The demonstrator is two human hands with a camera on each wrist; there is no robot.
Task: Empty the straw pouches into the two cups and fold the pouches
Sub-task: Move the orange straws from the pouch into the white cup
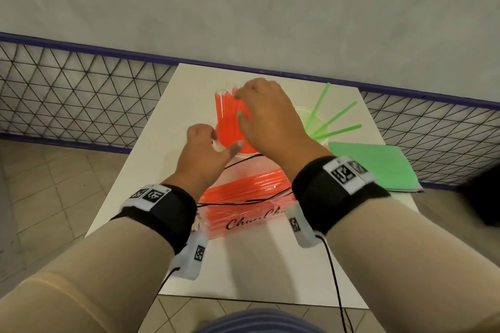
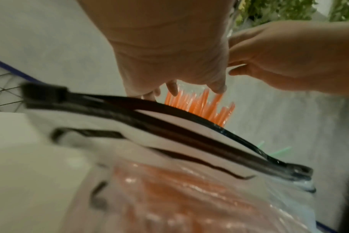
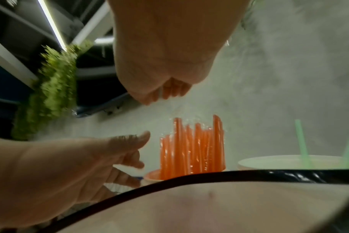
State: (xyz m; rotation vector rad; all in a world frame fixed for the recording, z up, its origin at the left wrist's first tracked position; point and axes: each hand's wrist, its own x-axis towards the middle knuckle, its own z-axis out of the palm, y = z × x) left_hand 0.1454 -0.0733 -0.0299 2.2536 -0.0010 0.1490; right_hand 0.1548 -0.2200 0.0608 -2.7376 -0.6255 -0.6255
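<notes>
White tabletop (image 1: 243, 265): my right hand (image 1: 266, 116) pinches the clear sleeve above the orange straws (image 1: 230, 121) standing in their cup, left hand (image 1: 208, 149) open beside it, likely steadying.

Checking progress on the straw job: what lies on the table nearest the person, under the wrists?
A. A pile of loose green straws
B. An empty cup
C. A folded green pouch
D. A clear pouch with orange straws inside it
D: the clear pouch with black lettering lies flat by the wrists and shows orange straws inside, while the green pouch sits far right.
</notes>
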